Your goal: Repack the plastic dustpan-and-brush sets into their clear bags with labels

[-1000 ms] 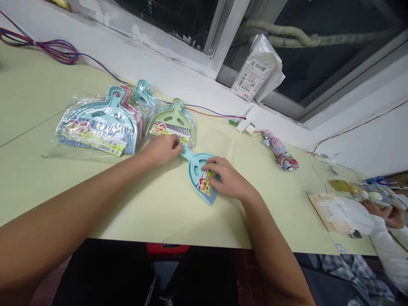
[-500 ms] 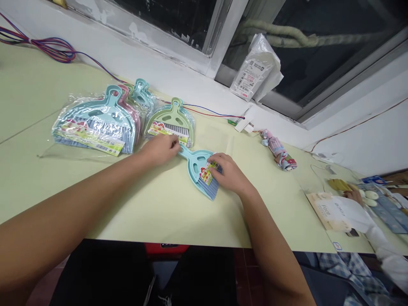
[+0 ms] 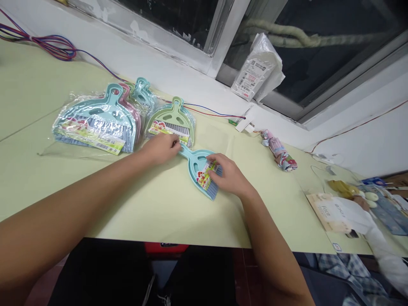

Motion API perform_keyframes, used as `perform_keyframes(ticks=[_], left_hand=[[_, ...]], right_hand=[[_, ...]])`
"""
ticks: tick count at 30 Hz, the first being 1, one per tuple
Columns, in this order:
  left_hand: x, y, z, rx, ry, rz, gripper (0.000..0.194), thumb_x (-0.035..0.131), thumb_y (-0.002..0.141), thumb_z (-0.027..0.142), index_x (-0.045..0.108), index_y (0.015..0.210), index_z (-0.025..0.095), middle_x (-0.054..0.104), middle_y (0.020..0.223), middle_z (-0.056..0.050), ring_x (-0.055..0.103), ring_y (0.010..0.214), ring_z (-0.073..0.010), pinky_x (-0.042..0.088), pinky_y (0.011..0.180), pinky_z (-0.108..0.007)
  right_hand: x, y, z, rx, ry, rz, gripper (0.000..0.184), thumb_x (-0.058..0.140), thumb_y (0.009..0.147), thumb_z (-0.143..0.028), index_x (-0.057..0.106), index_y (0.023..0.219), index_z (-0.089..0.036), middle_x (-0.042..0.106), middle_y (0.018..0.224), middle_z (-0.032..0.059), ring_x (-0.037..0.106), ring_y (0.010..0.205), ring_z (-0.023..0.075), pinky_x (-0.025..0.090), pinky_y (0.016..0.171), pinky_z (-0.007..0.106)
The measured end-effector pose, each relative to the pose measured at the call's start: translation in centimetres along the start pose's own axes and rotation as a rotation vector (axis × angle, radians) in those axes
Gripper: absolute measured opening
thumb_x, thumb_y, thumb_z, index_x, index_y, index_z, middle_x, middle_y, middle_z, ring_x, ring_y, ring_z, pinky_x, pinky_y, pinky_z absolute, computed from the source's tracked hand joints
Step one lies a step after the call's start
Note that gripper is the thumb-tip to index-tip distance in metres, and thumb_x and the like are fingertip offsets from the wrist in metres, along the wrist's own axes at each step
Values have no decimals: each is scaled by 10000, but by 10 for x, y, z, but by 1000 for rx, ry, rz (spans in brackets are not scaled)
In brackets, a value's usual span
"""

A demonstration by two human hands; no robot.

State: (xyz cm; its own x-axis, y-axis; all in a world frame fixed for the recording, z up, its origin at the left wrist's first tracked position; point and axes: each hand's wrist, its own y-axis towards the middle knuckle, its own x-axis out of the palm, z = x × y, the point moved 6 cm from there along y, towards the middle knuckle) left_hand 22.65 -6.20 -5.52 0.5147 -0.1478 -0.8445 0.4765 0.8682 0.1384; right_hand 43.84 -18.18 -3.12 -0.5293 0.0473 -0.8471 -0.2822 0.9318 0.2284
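Left hand (image 3: 161, 148) pinches the blue dustpan (image 3: 194, 163) by its handle end on my feed; right hand (image 3: 228, 174) curves over its label card (image 3: 204, 179) (can't tell if gripping). Dustpan's on the table (image 3: 159, 208), bagged dustpans (image 3: 95, 112) beyond and left.

A light-blue plastic dustpan (image 3: 200, 165) is laid with its handle pointed toward ten o'clock; toward its four-o'clock side, a blue-grey-bristled brush (image 3: 210, 193) is nested, crossed by a mushroom-printed card (image 3: 204, 178).
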Motion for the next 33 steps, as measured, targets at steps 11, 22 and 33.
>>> perform_keyframes(ticks=[11,22,33], left_hand=[[3,-5,18,83,5,-25,228,491,893,311,639,753,210,699,772,-66,604,718,-227,333,621,-334],[7,-6,19,182,-53,-27,286,488,948,343,738,910,210,755,856,-66,638,743,-224,374,652,-321],[8,-6,20,215,-40,-31,278,479,939,334,717,864,211,729,814,-61,613,714,-216,362,642,-324]], right_hand=[[22,11,-10,81,-105,0,230,668,928,-264,699,1153,-229,752,1147,76,630,1134,290,488,1020,454],[17,2,-4,139,-46,-98,325,700,888,-296,674,1210,-263,727,1205,55,654,1152,255,523,986,425],[18,5,-3,180,-27,-52,231,689,892,-302,710,1114,-246,754,1166,50,684,1113,254,531,972,433]])
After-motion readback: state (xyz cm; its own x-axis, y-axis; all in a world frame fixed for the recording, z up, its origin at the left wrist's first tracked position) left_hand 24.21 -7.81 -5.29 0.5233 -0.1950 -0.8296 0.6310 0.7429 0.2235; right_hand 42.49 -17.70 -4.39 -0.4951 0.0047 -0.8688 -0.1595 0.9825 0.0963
